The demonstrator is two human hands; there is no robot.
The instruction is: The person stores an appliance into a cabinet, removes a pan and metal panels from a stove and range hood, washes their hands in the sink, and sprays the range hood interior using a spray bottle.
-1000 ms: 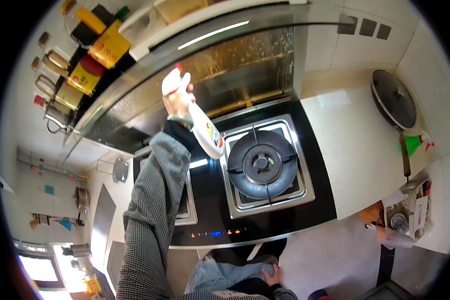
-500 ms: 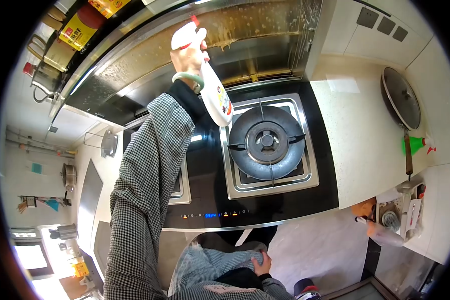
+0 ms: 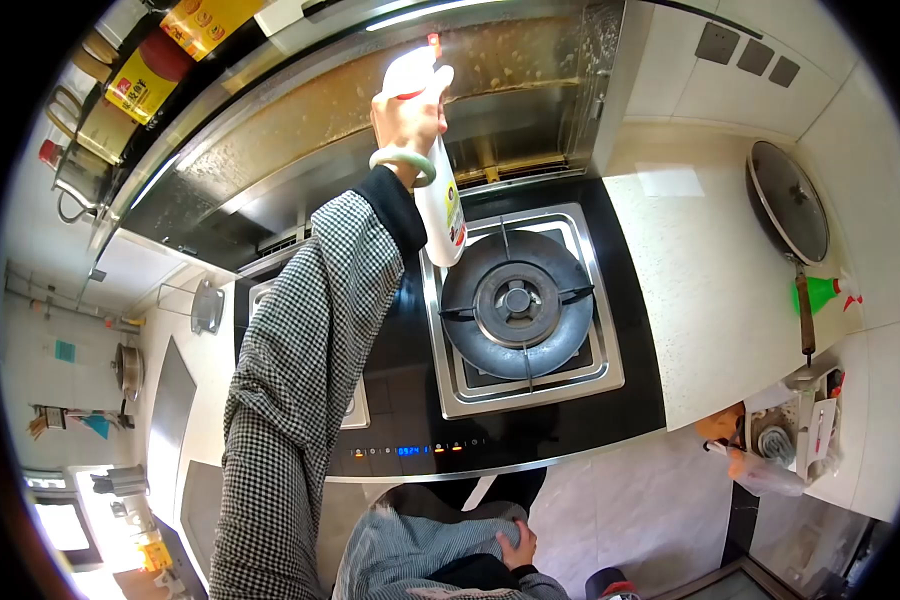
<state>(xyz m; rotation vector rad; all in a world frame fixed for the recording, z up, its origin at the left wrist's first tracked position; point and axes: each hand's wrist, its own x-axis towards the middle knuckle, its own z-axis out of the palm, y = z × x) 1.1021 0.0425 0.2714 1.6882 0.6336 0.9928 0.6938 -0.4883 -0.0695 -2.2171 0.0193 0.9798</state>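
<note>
My left hand (image 3: 408,120) is raised over the back of the cooktop (image 3: 400,370), closed round the neck and trigger of a white spray bottle (image 3: 444,215). The bottle's red-tipped nozzle points up at the range hood (image 3: 515,65), whose inner panel has brown, greasy-looking stains and droplets. Below the bottle's base is a round black gas burner (image 3: 518,300) with a steel surround. Low in the view, my right hand (image 3: 516,546) lies on the grey striped cloth (image 3: 420,545) over my body, its fingers apart.
On the right counter stand a lidded pan (image 3: 790,205) and a green spray bottle (image 3: 818,294). A caddy (image 3: 818,435) of small items is at the lower right. Yellow-labelled bottles (image 3: 148,78) line the upper left. A metal rack (image 3: 205,305) stands left of the cooktop.
My left hand has shifted right in view with the spray bottle, which hangs more upright. The cooktop and counter have slid slightly left and down as the camera moved. My right hand stays on the cloth.
</note>
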